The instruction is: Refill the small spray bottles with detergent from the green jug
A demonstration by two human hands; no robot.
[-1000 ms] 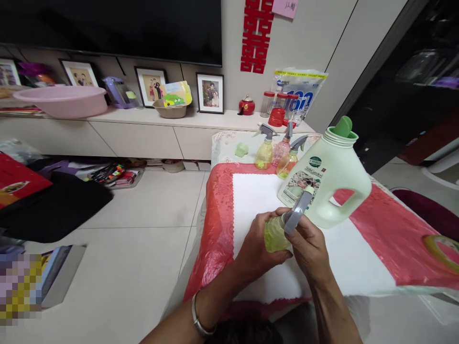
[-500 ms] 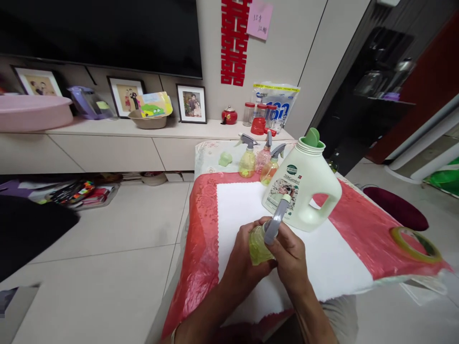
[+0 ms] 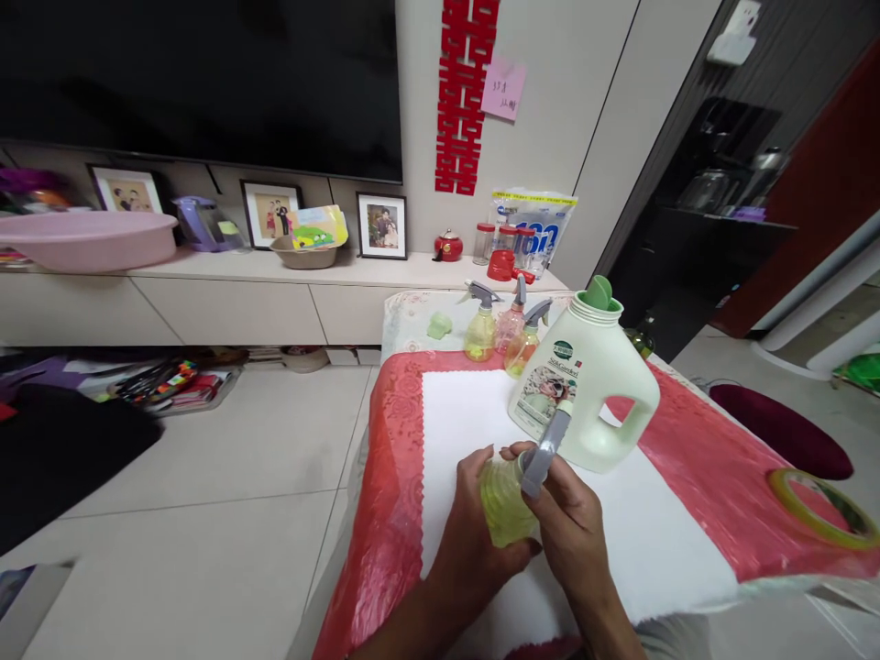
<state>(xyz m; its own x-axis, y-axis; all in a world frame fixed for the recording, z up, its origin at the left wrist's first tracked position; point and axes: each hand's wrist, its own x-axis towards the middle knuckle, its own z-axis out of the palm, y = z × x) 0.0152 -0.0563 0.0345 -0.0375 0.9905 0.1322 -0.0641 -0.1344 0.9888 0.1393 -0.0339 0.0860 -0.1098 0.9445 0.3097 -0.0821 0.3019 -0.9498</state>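
A yellow-tinted clear spray bottle with a grey trigger head is held between both hands, over the white cloth. My left hand is wrapped around the bottle's body. With its thumb and fingers, my right hand grips the grey spray head at the neck. Just beyond stands a pale green jug, uncapped, with a green scoop in its mouth. Behind the jug's left side are a yellow spray bottle, a pink one and another yellowish one.
Red plastic covers the table under the cloth. A roll of yellow tape lies at the right. A light green lump sits at the table's back left. Red-lidded jars and a detergent bag stand on the cabinet.
The view has tilted up and shifted left, so everything appears lower and further right. Both hands still hold the spray bottle; the left fingers have shifted slightly on it.
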